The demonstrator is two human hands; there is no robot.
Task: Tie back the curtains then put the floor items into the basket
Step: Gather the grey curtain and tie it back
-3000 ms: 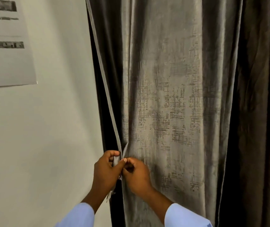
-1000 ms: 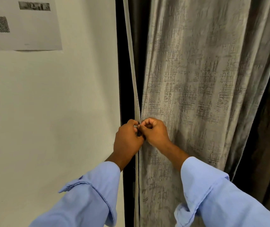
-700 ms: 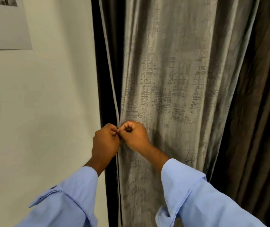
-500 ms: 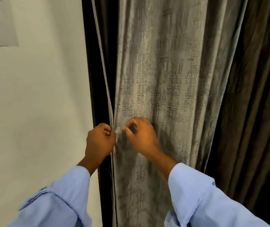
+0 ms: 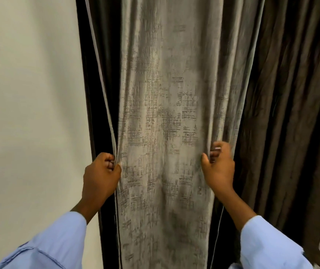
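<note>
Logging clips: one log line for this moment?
left hand: grips grey patterned curtain panel left edge | right hand: grips right edge | tie-back: not visible

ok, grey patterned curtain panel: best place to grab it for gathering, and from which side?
Probably by its two vertical edges at about waist height, one hand per side. The grey patterned curtain hangs flat, so its face offers nothing to close on; the edges fold into a grip. The left hand grips the left hem from the wall side, and the right hand curls round the right fold from the dark curtain side.
</note>
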